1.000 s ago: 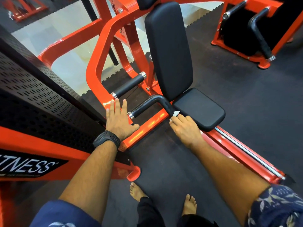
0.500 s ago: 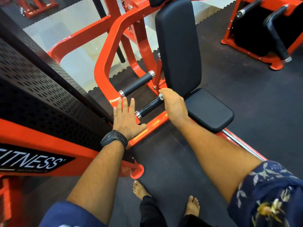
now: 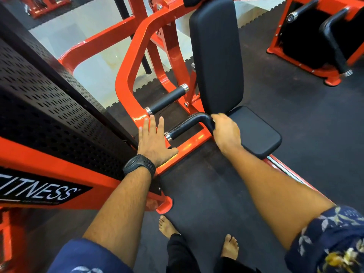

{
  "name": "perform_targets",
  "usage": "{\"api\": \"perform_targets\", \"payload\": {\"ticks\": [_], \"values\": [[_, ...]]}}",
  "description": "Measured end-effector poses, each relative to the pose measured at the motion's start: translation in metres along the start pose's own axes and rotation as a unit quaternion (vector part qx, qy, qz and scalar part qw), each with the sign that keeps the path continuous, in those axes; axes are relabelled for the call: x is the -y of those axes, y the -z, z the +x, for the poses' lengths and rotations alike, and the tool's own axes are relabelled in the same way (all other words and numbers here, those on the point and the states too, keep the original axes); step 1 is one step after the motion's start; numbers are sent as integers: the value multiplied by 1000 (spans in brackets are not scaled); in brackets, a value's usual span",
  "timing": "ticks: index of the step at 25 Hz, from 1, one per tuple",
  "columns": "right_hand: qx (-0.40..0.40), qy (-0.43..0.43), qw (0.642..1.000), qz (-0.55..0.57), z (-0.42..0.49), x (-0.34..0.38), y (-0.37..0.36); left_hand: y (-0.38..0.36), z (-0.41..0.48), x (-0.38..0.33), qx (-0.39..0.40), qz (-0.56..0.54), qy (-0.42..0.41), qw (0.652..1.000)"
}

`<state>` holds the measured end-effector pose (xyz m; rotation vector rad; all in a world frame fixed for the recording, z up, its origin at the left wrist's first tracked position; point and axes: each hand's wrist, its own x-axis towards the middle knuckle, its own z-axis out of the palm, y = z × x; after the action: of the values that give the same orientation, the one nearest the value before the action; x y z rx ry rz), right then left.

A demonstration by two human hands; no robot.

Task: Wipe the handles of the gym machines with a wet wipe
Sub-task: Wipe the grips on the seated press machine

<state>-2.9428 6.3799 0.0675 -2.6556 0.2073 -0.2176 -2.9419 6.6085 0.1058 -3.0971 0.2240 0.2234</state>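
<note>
While curled round the bent black handle (image 3: 185,126), right hand (image 3: 226,133); left hand (image 3: 155,142) flat, fingers straight, on orange frame (image 3: 189,143); label (image 3: 39,191) reading "FITNESS"

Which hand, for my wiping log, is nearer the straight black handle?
Left. The left hand lies flat on the orange frame, fingertips beside the straight handle; the right hand grips the bent handle farther off.

Premises: a gym; orange-framed weight machine (image 3: 126,83) with padded black seat (image 3: 254,131) and backrest (image 3: 216,56); "FITNESS" label (image 3: 37,192); dark rubber flooring (image 3: 295,119); a second machine (image 3: 315,36) beyond.
</note>
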Motion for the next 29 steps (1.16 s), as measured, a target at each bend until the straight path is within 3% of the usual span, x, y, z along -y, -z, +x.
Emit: {"api": "perform_targets", "payload": {"ticks": [2,6,8,10,13,15,19,25,27,28,29], "values": [[-7,-148,989,26,-29,-10,-6,0,-1,0,-6,3,1,1000],[-76,-153,984,54,-61,12,-9,1,1,-1,-8,-8,6,1000],[-66,-251,957,128,-66,27,-18,1,-1,-3,-3,-15,5,1000],[-62,-408,858,305,-65,57,-29,2,-3,-3,-1,-27,4,1000],[-59,-425,688,585,-41,103,-34,3,-3,-1,4,-33,-1,999],[-41,-422,629,651,-29,126,-19,3,-3,0,9,-32,-6,999],[18,-422,560,712,-24,116,3,3,-1,1,9,-35,-9,999],[-7,-460,559,690,-23,126,-7,1,-1,1,2,-31,-6,999],[21,-455,561,691,-33,127,-20,1,-2,1,-5,-28,-6,1000],[38,-427,604,672,-38,124,-22,1,-2,1,-6,-26,-6,1000],[44,-378,692,614,-41,117,-21,1,-3,2,-6,-24,-5,1000]]}}
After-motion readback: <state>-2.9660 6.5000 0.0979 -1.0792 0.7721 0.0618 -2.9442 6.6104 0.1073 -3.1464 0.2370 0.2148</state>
